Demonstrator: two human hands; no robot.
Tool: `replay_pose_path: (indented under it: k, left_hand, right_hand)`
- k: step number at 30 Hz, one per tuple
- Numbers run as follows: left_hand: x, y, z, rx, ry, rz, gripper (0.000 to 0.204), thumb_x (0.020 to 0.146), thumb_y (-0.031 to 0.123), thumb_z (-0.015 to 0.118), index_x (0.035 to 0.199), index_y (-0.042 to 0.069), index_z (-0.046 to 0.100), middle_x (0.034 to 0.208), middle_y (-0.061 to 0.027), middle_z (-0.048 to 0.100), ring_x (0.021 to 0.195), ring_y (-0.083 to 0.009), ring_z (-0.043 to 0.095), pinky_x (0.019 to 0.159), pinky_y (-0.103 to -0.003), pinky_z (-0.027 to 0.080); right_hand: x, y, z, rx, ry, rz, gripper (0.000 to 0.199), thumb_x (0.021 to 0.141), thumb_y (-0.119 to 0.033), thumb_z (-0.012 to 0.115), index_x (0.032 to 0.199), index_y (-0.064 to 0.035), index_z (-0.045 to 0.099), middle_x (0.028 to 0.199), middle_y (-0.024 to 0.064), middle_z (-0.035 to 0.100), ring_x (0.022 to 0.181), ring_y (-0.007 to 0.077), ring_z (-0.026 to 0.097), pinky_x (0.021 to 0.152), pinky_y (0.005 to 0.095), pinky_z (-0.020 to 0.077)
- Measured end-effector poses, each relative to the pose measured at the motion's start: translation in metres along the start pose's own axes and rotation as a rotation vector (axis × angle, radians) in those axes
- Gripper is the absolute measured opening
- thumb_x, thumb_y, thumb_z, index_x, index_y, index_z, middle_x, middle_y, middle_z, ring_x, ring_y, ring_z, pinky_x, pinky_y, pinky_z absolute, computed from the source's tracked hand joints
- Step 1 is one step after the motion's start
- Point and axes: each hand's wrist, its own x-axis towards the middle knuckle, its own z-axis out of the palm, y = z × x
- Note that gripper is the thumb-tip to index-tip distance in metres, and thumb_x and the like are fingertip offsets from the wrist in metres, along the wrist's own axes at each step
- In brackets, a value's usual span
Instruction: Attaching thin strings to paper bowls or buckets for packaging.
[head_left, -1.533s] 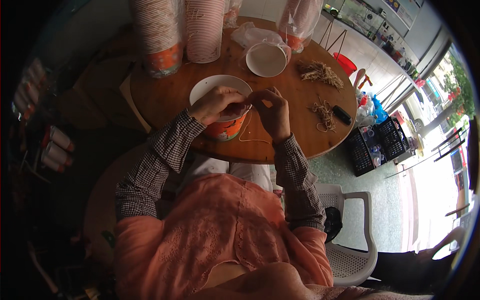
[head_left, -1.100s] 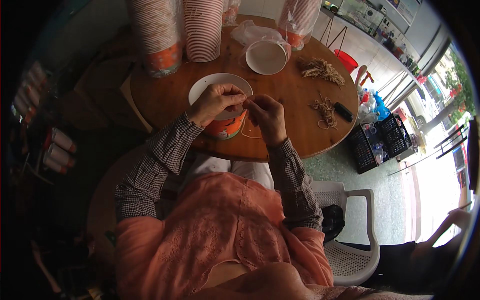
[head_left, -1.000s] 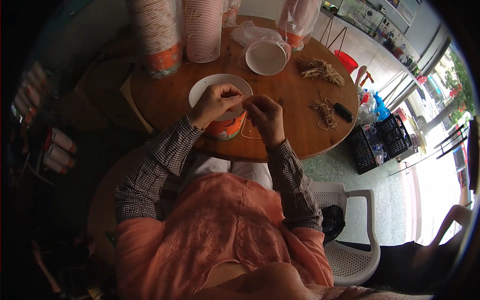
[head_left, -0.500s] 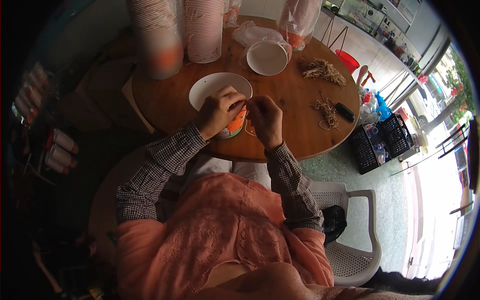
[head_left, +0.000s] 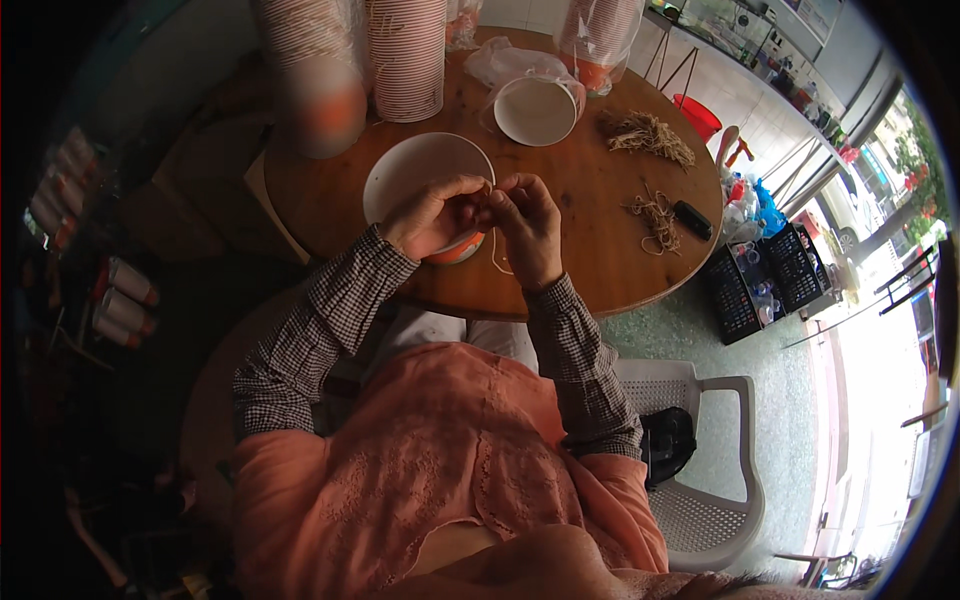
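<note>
A large white paper tub (head_left: 412, 172) with an orange printed side stands at the table's near edge, its mouth tilted toward me. My left hand (head_left: 432, 218) is in front of its rim, fingertips pinched on a thin cord. Meeting it fingertip to fingertip, my right hand (head_left: 530, 228) pinches the same cord. A pale end of the cord (head_left: 497, 258) hangs below my right fingers beside the tub. The part between the fingertips is too small to make out.
Tall stacks of paper tubs (head_left: 408, 65) rise at the back left. Another tub (head_left: 536, 111) lies in plastic wrap. A cord bundle (head_left: 650, 137), loose cords (head_left: 657, 220) and a black object (head_left: 692, 220) lie at right. A white chair (head_left: 745, 440) stands beside me.
Both hands have risen slightly and my left palm has turned more open to view. The tub has shifted a little left and tilted, showing more of its inside.
</note>
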Motion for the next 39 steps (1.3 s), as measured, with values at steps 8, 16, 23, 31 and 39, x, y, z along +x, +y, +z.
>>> replay_pose_path:
  k: [8,16,23,31,39]
  left_hand:
    - [-0.002,0.003,0.01,0.107,0.006,0.113,0.015,0.092,0.016,0.06,0.094,0.002,0.064,0.078,0.0014,0.058,0.068,-0.0059,0.05,0.065,-0.02,0.044]
    - [-0.007,0.01,0.013,0.515,0.095,0.23,0.02,0.092,0.018,0.061,0.099,0.0,0.066,0.085,-0.0006,0.065,0.077,-0.0053,0.058,0.074,-0.019,0.047]
    - [-0.007,0.016,0.012,0.935,0.062,0.347,0.017,0.088,0.014,0.062,0.097,0.0,0.067,0.088,-0.0003,0.066,0.081,-0.0054,0.058,0.076,-0.021,0.047]
    - [-0.005,0.012,0.011,1.19,0.086,0.502,0.014,0.083,0.012,0.067,0.091,0.001,0.068,0.085,-0.0056,0.068,0.078,-0.0106,0.063,0.071,-0.024,0.05]
    - [-0.009,0.005,0.017,1.363,0.06,0.75,0.01,0.08,0.009,0.069,0.08,0.0,0.064,0.077,-0.0084,0.061,0.071,-0.0214,0.064,0.066,-0.03,0.05]
  right_hand:
    - [-0.002,-0.011,0.007,-0.174,0.052,-0.062,0.015,0.091,-0.004,0.06,0.105,0.0014,0.057,0.09,0.0065,0.065,0.075,0.0123,0.064,0.067,0.0244,0.053]
    - [0.0,-0.019,0.002,-0.273,0.075,-0.025,0.01,0.092,-0.006,0.059,0.098,0.0016,0.06,0.084,0.0049,0.064,0.071,0.0102,0.062,0.063,0.0223,0.0516]
    - [-0.001,-0.027,-0.001,-0.415,0.053,-0.003,0.006,0.091,-0.004,0.057,0.093,0.0011,0.058,0.083,0.0043,0.065,0.07,0.0098,0.063,0.062,0.0217,0.0507]
    - [-0.001,-0.021,-0.015,-0.54,0.018,-0.031,0.005,0.09,-0.002,0.055,0.092,0.0007,0.059,0.084,0.0046,0.065,0.075,0.0104,0.064,0.065,0.0226,0.051]
    - [-0.002,-0.017,-0.013,-1.063,0.182,-0.221,0.007,0.093,-0.009,0.052,0.096,-0.0046,0.047,0.073,0.0173,0.062,0.067,0.0342,0.064,0.055,0.039,0.0483]
